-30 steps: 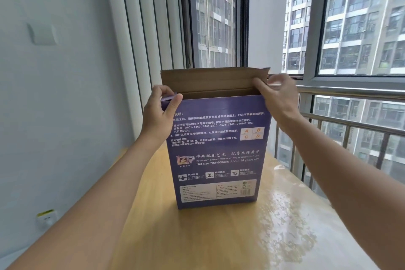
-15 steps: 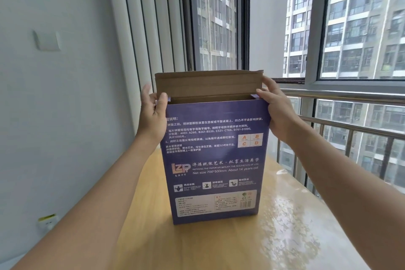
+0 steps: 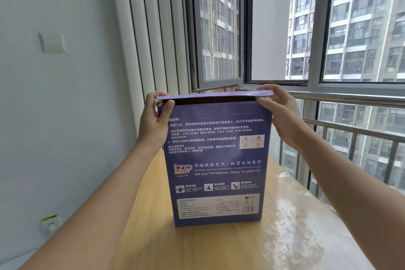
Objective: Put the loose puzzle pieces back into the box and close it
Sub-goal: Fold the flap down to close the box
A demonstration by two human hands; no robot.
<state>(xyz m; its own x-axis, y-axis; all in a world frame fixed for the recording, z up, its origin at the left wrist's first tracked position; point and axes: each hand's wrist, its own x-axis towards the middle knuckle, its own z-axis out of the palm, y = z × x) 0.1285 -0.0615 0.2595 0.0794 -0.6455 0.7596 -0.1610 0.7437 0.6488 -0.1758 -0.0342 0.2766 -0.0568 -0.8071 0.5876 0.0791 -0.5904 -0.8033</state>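
The purple puzzle box [image 3: 218,160] stands upright on the wooden worktop [image 3: 285,237]. Its top flap [image 3: 215,95], raised half a second ago, is now folded nearly flat, a dark gap remaining. Left hand [image 3: 154,123] and right hand [image 3: 282,114] pinch the flap's ends with curled fingers [image 3: 265,89]; tucking remains, I judge.

box [image 3: 219,160]: purple, white print | table [image 3: 285,237]: light wood | wall [image 3: 65,116]: pale grey
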